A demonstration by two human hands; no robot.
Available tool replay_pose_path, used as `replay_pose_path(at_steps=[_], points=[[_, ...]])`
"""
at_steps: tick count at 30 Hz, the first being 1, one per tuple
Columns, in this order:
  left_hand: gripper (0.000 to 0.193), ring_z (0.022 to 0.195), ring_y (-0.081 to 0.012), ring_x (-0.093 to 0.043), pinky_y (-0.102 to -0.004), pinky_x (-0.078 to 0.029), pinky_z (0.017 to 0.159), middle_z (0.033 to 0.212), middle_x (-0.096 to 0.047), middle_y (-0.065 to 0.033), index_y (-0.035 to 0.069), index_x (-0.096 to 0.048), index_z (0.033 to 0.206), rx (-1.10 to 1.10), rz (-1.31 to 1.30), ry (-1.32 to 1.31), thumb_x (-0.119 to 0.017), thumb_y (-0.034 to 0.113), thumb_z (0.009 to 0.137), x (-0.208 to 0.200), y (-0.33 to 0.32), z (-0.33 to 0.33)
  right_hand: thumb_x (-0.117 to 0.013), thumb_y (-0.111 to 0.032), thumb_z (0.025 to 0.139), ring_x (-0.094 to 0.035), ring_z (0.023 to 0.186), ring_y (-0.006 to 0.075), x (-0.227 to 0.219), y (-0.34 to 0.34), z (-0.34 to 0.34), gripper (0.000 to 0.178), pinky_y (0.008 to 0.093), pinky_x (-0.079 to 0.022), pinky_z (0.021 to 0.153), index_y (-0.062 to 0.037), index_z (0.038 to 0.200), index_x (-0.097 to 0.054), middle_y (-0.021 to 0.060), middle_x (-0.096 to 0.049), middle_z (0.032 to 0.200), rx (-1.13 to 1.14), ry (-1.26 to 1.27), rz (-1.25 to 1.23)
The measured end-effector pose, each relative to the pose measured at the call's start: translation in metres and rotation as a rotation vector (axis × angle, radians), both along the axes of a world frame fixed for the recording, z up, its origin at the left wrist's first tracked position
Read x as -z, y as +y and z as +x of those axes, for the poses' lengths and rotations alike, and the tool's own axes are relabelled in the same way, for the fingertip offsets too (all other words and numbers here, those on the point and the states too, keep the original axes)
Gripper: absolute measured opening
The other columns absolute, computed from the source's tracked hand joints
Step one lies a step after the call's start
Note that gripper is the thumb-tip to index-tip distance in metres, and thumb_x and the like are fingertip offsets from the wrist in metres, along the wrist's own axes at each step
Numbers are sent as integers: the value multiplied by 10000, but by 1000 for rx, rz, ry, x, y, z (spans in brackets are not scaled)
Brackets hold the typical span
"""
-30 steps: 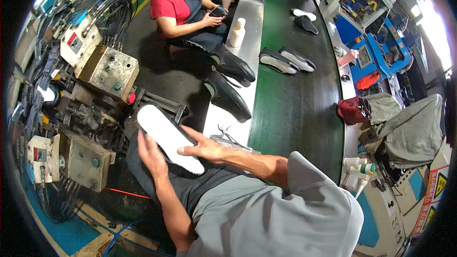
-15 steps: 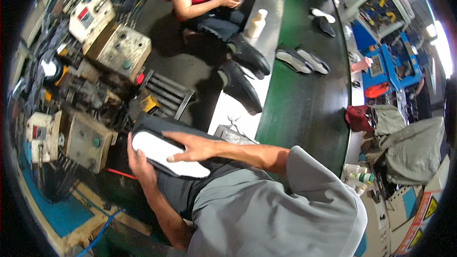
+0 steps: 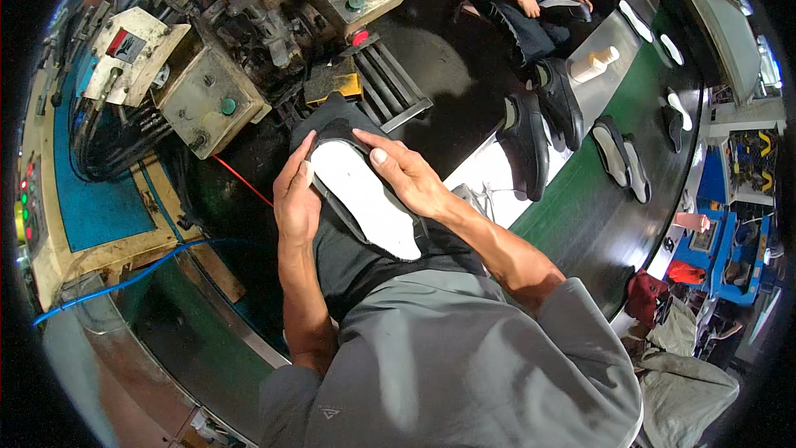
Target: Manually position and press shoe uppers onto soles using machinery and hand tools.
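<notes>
A black shoe upper [image 3: 355, 222] rests over my thighs, its white, sole-shaped underside [image 3: 365, 199] facing up. One rounded end points away from me; the other lies close to my grey shirt. Along the left edge of the far end, my left hand [image 3: 297, 199] grips the upper, thumb beside the white face. My right hand [image 3: 408, 182] holds the opposite edge, fingers stretched toward the far end and thumb near the rim. Both palms' undersides are hidden.
A green-black conveyor belt [image 3: 572, 216] runs on my right, carrying several shoe parts. Beside it, two black shoes [image 3: 524, 145] and a cream bottle [image 3: 594, 64] stand on a metal ledge. Machine control boxes [image 3: 207, 104] crowd the left. Another person [image 3: 518, 0] sits ahead.
The view has swung left, and the shoe upper now points more directly away from me. My right hand has shifted from over the white face to the upper's right edge.
</notes>
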State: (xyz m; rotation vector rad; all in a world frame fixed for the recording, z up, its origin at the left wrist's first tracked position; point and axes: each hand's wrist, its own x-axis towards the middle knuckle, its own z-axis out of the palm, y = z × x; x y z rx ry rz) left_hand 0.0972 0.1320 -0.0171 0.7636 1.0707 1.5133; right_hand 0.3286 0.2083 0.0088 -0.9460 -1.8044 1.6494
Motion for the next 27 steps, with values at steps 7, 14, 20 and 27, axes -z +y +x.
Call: replay_pose_path(at_steps=[7,14,20,27], points=[[714,1494,-315,-497,-429,-346,1260,1610,-531,-225,-35,-517,1581,79,-3,369,-645,436,1062,-26,15,5,-783,-544,972,-539,1264,363,-26,4,-13,937,469,-423,1150,-143,1710,-368,249,-602,1359,-91,-144,61],[722,1414,-301,-557,-426,-395,1209,1546,-586,-219,-39,-545,1549,107,56,544,-656,465,1044,-32,13,-2,-842,-478,942,-557,1258,362,-26,5,-17,950,459,-453,1126,-116,1693,-387,248,-619,1331,-121,-125,142],[645,1359,-329,-588,-446,-420,1179,1465,-617,-225,-39,-590,1493,58,129,538,-641,425,1048,-19,16,-1,-828,-444,947,-549,1307,398,-13,4,-23,902,479,-438,1154,-63,1658,-425,237,-600,1494,-76,-93,341],[577,1316,-348,-607,-450,-433,1164,1425,-626,-223,-40,-618,1458,-74,224,660,-631,374,1055,-4,20,2,-812,-370,962,-539,1330,416,-8,-2,-31,798,496,-422,1170,-41,1610,-484,228,-582,1535,-5,-95,422]])
